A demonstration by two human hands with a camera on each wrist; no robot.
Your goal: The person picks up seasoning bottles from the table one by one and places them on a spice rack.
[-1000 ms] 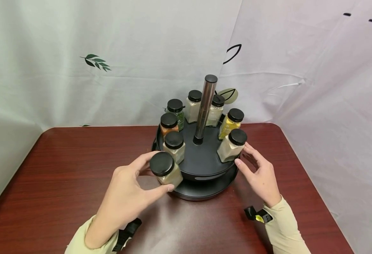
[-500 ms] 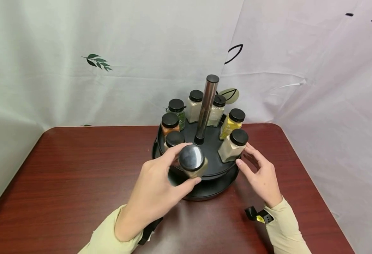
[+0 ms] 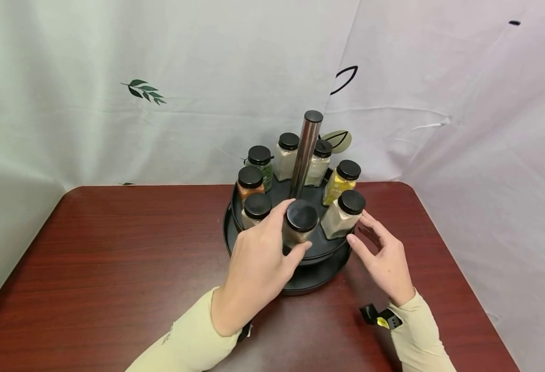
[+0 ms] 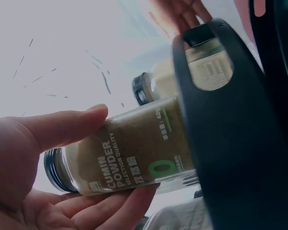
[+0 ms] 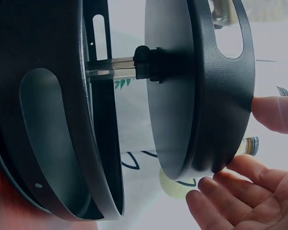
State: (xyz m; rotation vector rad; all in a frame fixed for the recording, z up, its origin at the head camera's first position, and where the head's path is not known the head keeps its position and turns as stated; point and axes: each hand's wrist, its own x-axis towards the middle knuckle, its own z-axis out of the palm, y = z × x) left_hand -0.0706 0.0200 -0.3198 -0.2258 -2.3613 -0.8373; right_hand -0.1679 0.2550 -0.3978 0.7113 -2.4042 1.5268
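Note:
My left hand (image 3: 258, 258) holds a black-lidded spice jar (image 3: 302, 216) at the front of the upper tier (image 3: 316, 248) of a black two-level turntable rack. In the left wrist view this jar's label (image 4: 110, 163) reads cumin powder, and its base is hidden behind the tier's wall. Thumb and fingers lie on opposite sides of it. My right hand (image 3: 386, 261) touches the outer wall of the upper tier with its thumb and fingertips, beside a pale-filled jar (image 3: 339, 219). The right wrist view shows the fingers (image 5: 245, 191) against the wall, extended.
Several other jars stand around the upper tier, among them a yellow one (image 3: 339, 186), an orange one (image 3: 251, 183) and a green one (image 3: 260, 168). A tall post (image 3: 306, 152) rises from the centre. The lower tier (image 3: 309, 279) sits on a reddish-brown table (image 3: 137, 258).
My left hand has carried the cumin powder jar rightward from the front left of the rack to within the upper tier's front. My right hand has stayed at the rim.

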